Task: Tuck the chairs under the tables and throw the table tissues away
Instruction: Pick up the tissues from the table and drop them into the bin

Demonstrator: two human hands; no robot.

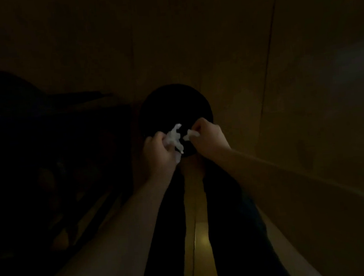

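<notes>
The scene is very dark. A round black bin (173,103) stands on the floor straight ahead of me. Both hands are held over its near edge. My left hand (159,149) grips a crumpled white tissue (175,138) that sticks out past the fingers. My right hand (207,135) pinches a smaller white tissue piece (190,133). The two tissues hang close together above the bin's opening. No chairs or tables can be made out.
A pale panelled wall (257,54) rises behind the bin and to the right. A large dark mass (46,160), too dim to identify, fills the left side. My dark trouser legs (228,222) stand on a yellowish floor (198,246) below the bin.
</notes>
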